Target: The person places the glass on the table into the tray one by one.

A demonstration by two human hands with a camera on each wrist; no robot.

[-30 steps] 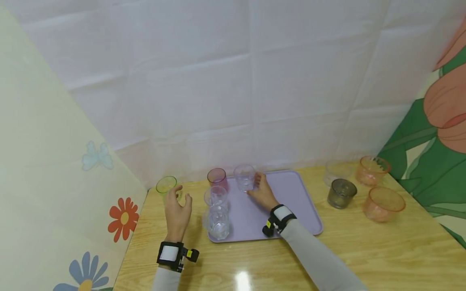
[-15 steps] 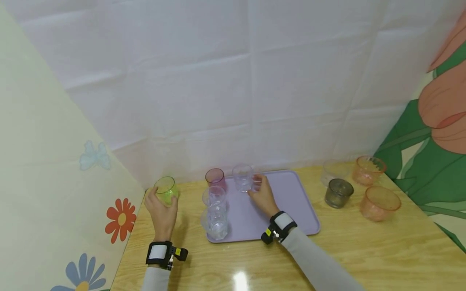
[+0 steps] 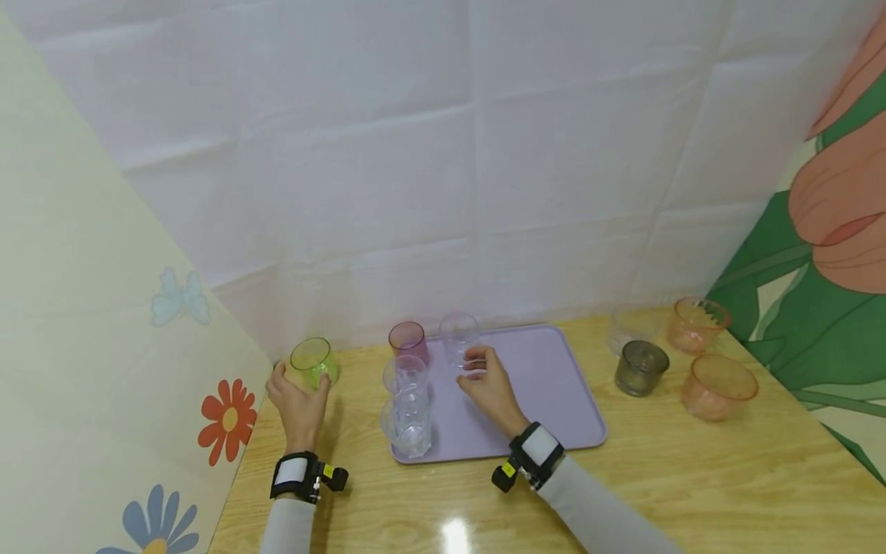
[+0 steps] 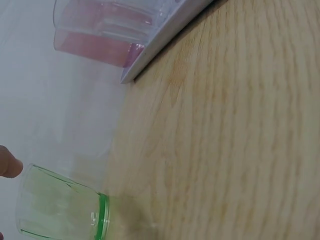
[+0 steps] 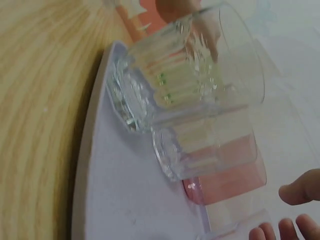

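Note:
My left hand (image 3: 299, 404) is spread around the near side of a green glass (image 3: 313, 363), which stands upright on the table left of a lilac tray (image 3: 533, 385). In the left wrist view, a fingertip (image 4: 10, 164) sits just off the rim of that glass. My right hand (image 3: 488, 385) is over the tray with fingers loosely bent and nothing held. Just beyond its fingertips, a clear glass (image 3: 458, 329) stands at the tray's back edge. Along the left side stand a pink-purple glass (image 3: 408, 340), a clear glass (image 3: 404, 375) and a clear faceted glass (image 3: 408, 427).
On the right of the wooden table (image 3: 526, 504) stand a dark grey glass bowl (image 3: 641, 369), a clear bowl (image 3: 631, 327) and two orange bowls, one at the back (image 3: 697, 327) and one nearer (image 3: 716, 388). A white sheet (image 3: 388, 192) hangs behind.
My left hand has moved left and now surrounds the near side of the green glass. The right hand has come away from the clear glass at the back, leaving it on the tray.

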